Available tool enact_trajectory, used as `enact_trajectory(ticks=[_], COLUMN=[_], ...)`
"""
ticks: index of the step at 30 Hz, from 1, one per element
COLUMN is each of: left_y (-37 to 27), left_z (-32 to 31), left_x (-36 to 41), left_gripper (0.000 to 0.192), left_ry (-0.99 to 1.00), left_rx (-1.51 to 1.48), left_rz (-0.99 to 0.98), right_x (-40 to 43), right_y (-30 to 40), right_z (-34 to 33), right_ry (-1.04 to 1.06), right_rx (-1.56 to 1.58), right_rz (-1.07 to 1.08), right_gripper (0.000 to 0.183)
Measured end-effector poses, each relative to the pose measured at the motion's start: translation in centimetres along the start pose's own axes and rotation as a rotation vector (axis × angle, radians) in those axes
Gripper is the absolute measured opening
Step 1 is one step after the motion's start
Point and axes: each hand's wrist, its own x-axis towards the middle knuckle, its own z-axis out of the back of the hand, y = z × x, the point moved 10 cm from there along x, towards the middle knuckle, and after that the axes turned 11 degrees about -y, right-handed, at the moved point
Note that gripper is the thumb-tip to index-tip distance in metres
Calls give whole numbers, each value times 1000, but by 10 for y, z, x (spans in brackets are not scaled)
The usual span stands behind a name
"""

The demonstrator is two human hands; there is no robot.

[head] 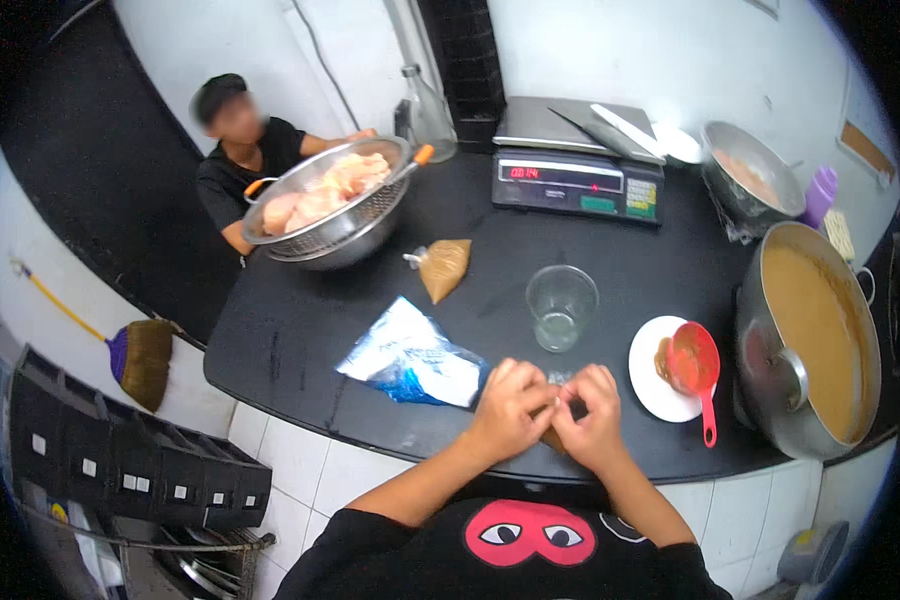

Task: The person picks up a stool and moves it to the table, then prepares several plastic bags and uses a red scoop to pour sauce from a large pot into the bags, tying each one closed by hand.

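Observation:
Close to the table's front edge, my left hand (pixel 514 411) and my right hand (pixel 591 412) meet with their fingertips pinched together. Between them is the gathered top of a small clear plastic bag (pixel 553 441) with something brown inside; my hands hide most of it. Left of my left hand lies a blue and silver plastic packet (pixel 412 356). Beyond my hands stands a clear plastic cup (pixel 562 307). To the right, a red measuring cup (pixel 694 360) smeared with brown sauce rests on a white plate (pixel 649 382). A tied bag of brown sauce (pixel 445 268) lies farther back.
A large pot of brown sauce (pixel 814 330) stands at the right. At the back is a digital scale (pixel 577 184) bearing knives (pixel 622 129), beside a bowl (pixel 757 169). Across the table, a person (pixel 232 165) is at a colander of raw chicken (pixel 330 202).

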Motion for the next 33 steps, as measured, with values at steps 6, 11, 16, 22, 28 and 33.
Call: enact_trajectory(ticks=[6, 11, 16, 22, 28, 33], left_y=[-1, 9, 12, 13, 15, 2], left_z=[6, 2, -3, -7, -8, 4], left_x=[3, 1, -2, -2, -3, -1], left_gripper=[22, 18, 19, 17, 16, 18], left_ry=[-19, -31, 20, 46, 33, 30], left_rx=[13, -208, -123, -198, -233, -73], left_rz=[-13, 99, 72, 122, 117, -15], right_x=[9, 17, 12, 14, 16, 12], right_y=[16, 17, 13, 18, 17, 24], right_z=[2, 2, -3, 1, 0, -1], right_ry=[-31, 13, 53, 33, 53, 59], right_rx=[-58, -89, -131, -117, -136, -147], right_rz=[47, 65, 68, 71, 58, 91], right_gripper=[16, 16, 15, 16, 16, 17])
